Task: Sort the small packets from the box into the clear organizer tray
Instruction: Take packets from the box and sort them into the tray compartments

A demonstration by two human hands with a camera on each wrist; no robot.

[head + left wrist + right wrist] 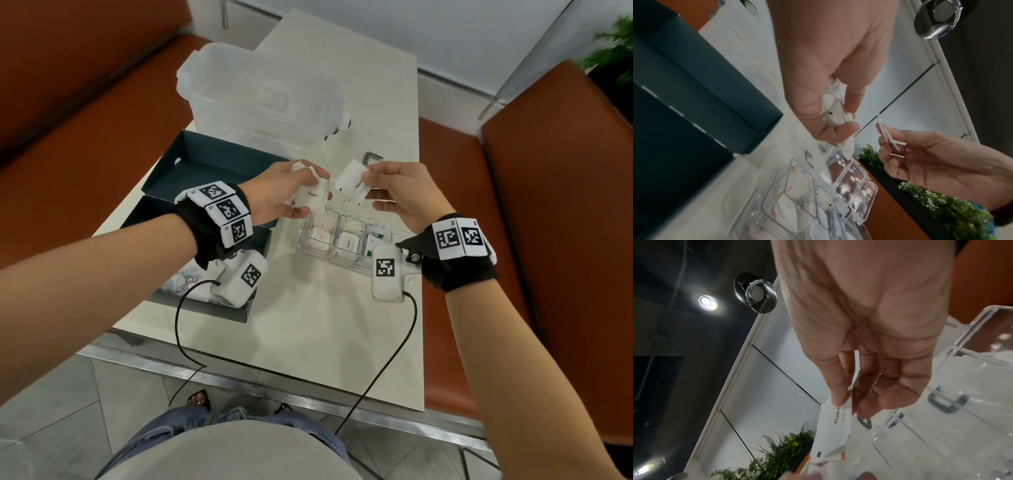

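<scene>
Fingers (310, 171) of our left hand (274, 192) curl around a bunch of small white paper packets (310, 198), the front one printed "Sugar," while the thumb and fingertips of our right hand (407, 195) pinch another pair of white paper packets (352, 185) marked "Pepper." We hold both bundles in the air, close together but apart, just above the far edge of the clear plastic organizer tray (317, 255). Both wrists are raised and turned inward, palms facing each other; each carries a black strap with square black-and-white coded tags.

In the left wrist view the crumpled white sachets (833, 112) sit deep in our palm, thumb (846, 129) pressing from below. In the right wrist view the flat, crisp-edged pepper sachets (835, 423) hang from the fingertips, small orange and black marks along one edge.

The tray is glossy and see-through, split into rectangular compartments; three of them already hold white packets, some red-printed, some black-printed, some green. To our left the dark teal cardboard box (205, 164) lies open, more packets (185, 281) piled in its near half. Behind it stands a frosted translucent plastic storage container (260, 99), all on a pale cream table (342, 325) flanked by rust-orange upholstered benches (548, 205).
</scene>
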